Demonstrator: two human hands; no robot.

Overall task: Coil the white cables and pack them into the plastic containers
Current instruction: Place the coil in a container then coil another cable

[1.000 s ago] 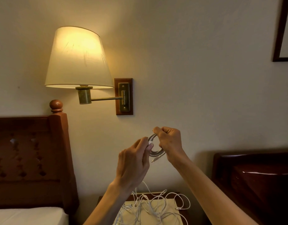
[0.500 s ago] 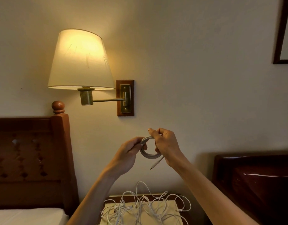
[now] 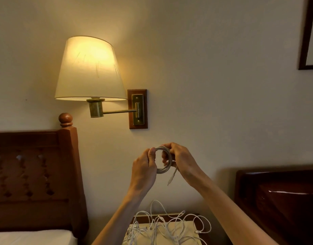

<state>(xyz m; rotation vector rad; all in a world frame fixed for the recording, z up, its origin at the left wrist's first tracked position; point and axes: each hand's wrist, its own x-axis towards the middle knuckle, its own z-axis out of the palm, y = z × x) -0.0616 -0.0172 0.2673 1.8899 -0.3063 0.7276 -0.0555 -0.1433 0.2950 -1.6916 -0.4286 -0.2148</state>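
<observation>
A small coil of white cable (image 3: 164, 169) hangs in the air in front of the wall, held between both hands. My left hand (image 3: 143, 171) pinches the coil's left side with thumb and fingers. My right hand (image 3: 181, 160) grips its right side, fingers curled through the loop. The cable's loose end with a plug (image 3: 170, 181) dangles below the coil. A tangle of several more white cables (image 3: 162, 228) lies on the bedside table at the bottom. No plastic container is in view.
A lit wall lamp (image 3: 89, 69) hangs above left. A wooden headboard (image 3: 33, 174) and white bedding (image 3: 32, 237) are at the left. Dark wooden furniture (image 3: 282, 202) stands at the right. A picture frame (image 3: 307, 36) is top right.
The hands have shifted round the coil: my left hand now pinches its left edge, my right grips the right side. The loose end hangs down lower and shorter. The view tilted slightly.
</observation>
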